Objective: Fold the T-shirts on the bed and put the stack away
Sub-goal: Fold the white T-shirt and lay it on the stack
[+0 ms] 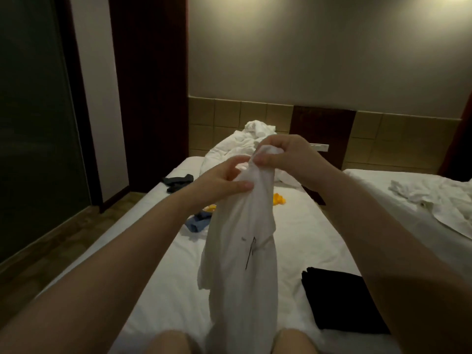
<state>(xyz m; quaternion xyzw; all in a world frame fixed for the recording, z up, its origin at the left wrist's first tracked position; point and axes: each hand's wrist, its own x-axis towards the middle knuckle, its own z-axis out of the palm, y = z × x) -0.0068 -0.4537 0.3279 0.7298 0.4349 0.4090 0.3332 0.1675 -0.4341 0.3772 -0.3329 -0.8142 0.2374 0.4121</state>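
The white T-shirt (242, 251) hangs in the air over the bed (306, 238), bunched at the top and falling in a long narrow drape to between the person's knees. It is held high, so its own weight pulls the cloth straight and the seams can be found.

The right hand (283, 154) has the topmost bunch, its fingers (265, 159) curled tight and pinching the fabric. The left hand (219, 180) sits just beside and a little lower, thumb (242, 186) pressed on the cloth and the other fingers tucked behind it. With both grips so close together, the hands are probably feeling along the edge for the collar or a shoulder before spreading the shirt out. Folding of this shirt has not begun.

A black folded garment (342, 300) lies flat on the bed near the right knee, likely the start of the stack and within easy reach. Further up the bed, a blue garment (198, 222), a dark garment (177, 182) and something orange (279, 199) lie loose and apart. A rumpled white duvet (245, 146) is heaped at the head of the bed.
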